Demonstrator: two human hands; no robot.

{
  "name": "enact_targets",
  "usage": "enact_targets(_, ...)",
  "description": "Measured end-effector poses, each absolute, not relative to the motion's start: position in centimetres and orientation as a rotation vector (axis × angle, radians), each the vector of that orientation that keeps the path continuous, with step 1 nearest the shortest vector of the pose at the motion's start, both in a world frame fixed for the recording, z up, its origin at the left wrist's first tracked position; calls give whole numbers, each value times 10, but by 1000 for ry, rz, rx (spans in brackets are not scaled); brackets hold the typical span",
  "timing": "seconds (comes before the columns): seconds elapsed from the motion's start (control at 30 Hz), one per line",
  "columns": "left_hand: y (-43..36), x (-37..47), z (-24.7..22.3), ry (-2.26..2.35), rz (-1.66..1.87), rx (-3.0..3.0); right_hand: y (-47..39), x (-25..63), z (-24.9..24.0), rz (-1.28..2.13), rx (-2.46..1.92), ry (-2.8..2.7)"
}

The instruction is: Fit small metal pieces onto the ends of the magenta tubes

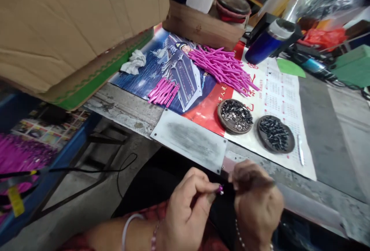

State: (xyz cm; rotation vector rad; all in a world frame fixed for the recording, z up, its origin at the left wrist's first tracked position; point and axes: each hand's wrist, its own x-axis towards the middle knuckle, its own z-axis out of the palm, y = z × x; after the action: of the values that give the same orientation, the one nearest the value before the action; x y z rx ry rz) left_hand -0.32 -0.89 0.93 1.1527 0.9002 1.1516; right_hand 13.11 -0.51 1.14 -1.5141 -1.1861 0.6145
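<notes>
While a small purple piece (pixel 221 189) is pinched between thumb and forefinger of the left hand (pixel 189 206), beyond the table's near edge, the right hand (pixel 257 201) is held just to its right with fingers curled; it is blurred, and whether anything is gripped cannot be told. A metal plate (pixel 189 139) is laid along the near edge. Farther in, a dish of small metal parts (pixel 235 116) and, to its right, a dish of dark pins (pixel 276 133) are set on a poster (pixel 208 106). On its right part, large red Chinese characters are printed above a calendar grid, too small and blurred to be read; some characters are covered by the large pile of purple strips (pixel 224 68). A smaller bundle of purple strips (pixel 164 92) is placed left, over a pictured ship's deck. The far left is blocked by a cardboard box (pixel 86 19), near which a crumpled tissue (pixel 134 63) is seen. At far right, a blue flask (pixel 270 41) is stood
</notes>
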Motion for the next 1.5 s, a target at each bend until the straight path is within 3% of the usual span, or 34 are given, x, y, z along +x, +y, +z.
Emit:
enact_targets(0.2, -8, -6, 11, 925, 1086, 1114, 0, 123, 21, 422, -1523, -926)
enact_targets(0.77, -4, 4, 13, 963, 1030, 1135, -17, 136, 13, 690, -1384, -1236)
enact_targets(1.07, 56, -63, 23, 1047, 925, 1923, -24, 167, 7, 684, -1433, -1541)
enact_targets(1.2, 97, -102, 26, 1100, 669, 2396, -34, 169, -2, 774, -1397, -1605)
enact_targets(1.5, 114, -12, 27, 737, 340, 2615, -34, 150, -1, 898, -1247, -1709)
